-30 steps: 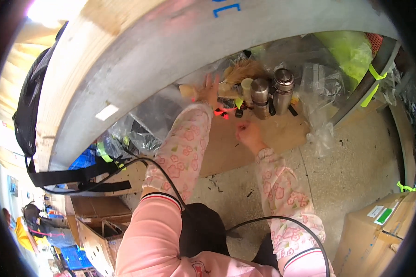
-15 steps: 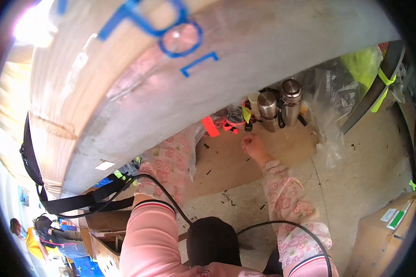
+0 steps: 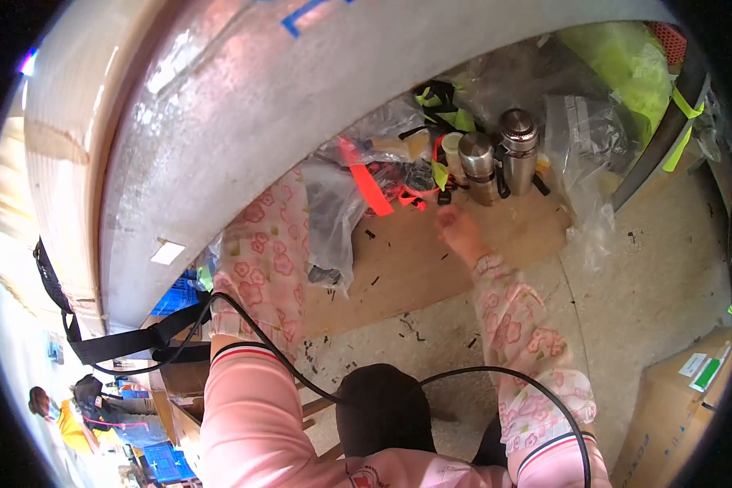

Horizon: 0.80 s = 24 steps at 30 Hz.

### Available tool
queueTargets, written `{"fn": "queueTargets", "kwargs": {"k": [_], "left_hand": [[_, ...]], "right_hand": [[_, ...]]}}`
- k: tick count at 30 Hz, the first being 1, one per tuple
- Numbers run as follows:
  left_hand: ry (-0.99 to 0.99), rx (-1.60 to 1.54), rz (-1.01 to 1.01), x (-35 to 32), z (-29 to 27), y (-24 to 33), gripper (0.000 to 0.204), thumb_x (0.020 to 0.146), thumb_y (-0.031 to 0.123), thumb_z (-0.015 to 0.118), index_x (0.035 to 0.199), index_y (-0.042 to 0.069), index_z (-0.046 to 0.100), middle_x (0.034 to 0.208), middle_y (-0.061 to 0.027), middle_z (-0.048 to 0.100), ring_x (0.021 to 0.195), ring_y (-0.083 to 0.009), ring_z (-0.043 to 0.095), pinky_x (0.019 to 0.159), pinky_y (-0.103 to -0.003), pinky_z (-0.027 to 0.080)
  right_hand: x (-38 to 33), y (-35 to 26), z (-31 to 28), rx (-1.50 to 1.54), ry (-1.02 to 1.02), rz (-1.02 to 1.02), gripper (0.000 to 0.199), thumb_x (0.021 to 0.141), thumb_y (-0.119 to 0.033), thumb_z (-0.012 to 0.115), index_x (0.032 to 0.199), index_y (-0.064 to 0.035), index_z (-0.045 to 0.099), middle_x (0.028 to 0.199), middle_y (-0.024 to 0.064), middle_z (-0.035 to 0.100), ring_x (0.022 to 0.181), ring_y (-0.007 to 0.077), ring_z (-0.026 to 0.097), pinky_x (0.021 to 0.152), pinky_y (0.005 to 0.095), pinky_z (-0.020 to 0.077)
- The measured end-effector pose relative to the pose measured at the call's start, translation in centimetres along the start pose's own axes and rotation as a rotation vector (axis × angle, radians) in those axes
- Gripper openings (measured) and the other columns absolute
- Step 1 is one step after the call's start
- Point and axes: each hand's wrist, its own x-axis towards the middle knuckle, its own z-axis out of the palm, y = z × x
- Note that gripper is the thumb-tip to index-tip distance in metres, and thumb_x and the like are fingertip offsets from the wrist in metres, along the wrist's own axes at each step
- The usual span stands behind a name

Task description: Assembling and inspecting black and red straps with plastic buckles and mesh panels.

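My right hand (image 3: 461, 234) is low over a brown board (image 3: 415, 252) on the floor, its fingers curled together. Anything inside them is hidden. Just beyond the fingertips lies a small black piece (image 3: 445, 198), and a steel vacuum flask (image 3: 477, 167) stands close by with a second, taller flask (image 3: 519, 150) to its right. Orange-red strap (image 3: 370, 187) lies left of the flasks, among yellow-green and black straps (image 3: 447, 110) and clear plastic. My left forearm (image 3: 264, 252), in a flowered sleeve cover, reaches under the grey tabletop (image 3: 244, 122), which hides my left hand.
The tabletop's rounded wooden edge (image 3: 65, 179) curves along the left. A black cable (image 3: 260, 329) loops across both my arms. Clear plastic bags (image 3: 586, 146) lie at the far right, and a cardboard box (image 3: 675, 407) stands at the lower right. A person (image 3: 65, 419) is at the lower left.
My view has shifted, so the tabletop covers less and more of the straps and plastic beneath it shows. My right hand stays near the flasks, its fingers still curled.
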Motion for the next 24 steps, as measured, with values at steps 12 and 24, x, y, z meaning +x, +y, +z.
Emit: {"fn": "queueTargets", "kwargs": {"k": [12, 24], "left_hand": [[-0.831, -0.959, 0.428, -20.0, -1.5, 7.2, 0.034, 0.087, 0.034, 0.048, 0.109, 0.013, 0.063, 0.111, -0.009, 0.063, 0.106, -0.0248, 0.059, 0.09, -0.037, 0.046], [-0.38, -0.383, 0.064, -0.4, -9.0, 17.6, 0.039, 0.084, 0.018, 0.054, 0.123, 0.019, 0.055, 0.122, -0.0116, 0.057, 0.114, -0.0256, 0.054, 0.092, -0.041, 0.047]], "right_hand": [[3.4, 4.6, -6.2, -0.199, 0.142, -0.062, 0.028, 0.084, -0.002, 0.06, 0.112, -0.0055, 0.059, 0.109, 0.005, 0.055, 0.094, 0.0138, 0.058, 0.083, 0.0278, 0.0486], [2.0, -3.5, -7.4, 0.587, 0.116, 0.387, 0.018, 0.083, -0.023, 0.066, 0.097, -0.0112, 0.062, 0.083, -0.0023, 0.063, 0.07, 0.0104, 0.057, 0.063, 0.0232, 0.0462]]}}
